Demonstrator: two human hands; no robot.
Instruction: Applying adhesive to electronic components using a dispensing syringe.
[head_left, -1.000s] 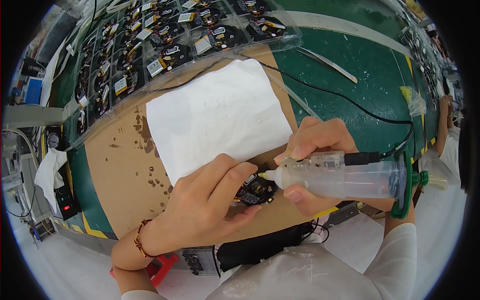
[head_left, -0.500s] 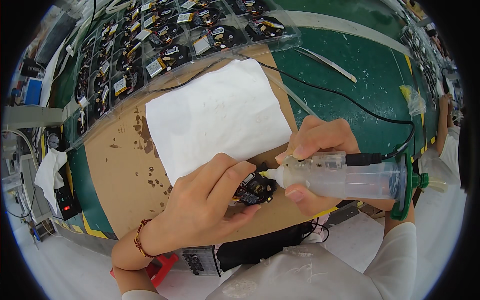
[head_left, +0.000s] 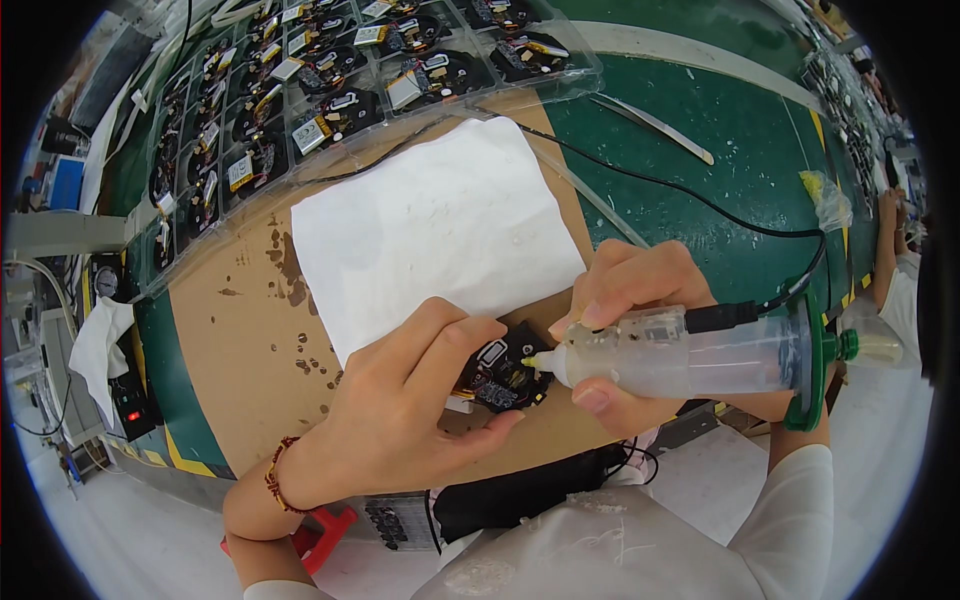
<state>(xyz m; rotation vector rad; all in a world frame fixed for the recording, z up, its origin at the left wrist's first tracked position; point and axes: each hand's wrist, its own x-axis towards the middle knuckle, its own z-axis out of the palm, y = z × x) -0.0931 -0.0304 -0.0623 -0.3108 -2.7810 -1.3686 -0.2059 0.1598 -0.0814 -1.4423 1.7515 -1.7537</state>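
Note:
Between the fingers and thumb of my left hand (head_left: 385, 395) is a small round black electronic assembly (head_left: 508, 372) with circuit parts and fine wires. It sits just above the near edge of the cardboard. My right hand (head_left: 645, 285) is wrapped around a clear dispensing syringe (head_left: 745, 355) lying almost level, with a green cap at its rear and a black plug on its side. The syringe's yellowish tip is over the right part of the assembly, at or very close to its surface. Part of the assembly is hidden behind my left fingers.
A white sheet (head_left: 440, 230) lies on the brown cardboard (head_left: 235, 330). Beyond it, a clear compartment tray (head_left: 585, 75) holds several similar assemblies. Metal tweezers (head_left: 655, 130) and a black cable (head_left: 690, 193) rest on the green mat (head_left: 730, 110). A white cloth (head_left: 100, 345) hangs at the left.
The syringe tip has shifted slightly down across the assembly. My left hand's fingers have moved a little up and left, so more of the assembly shows.

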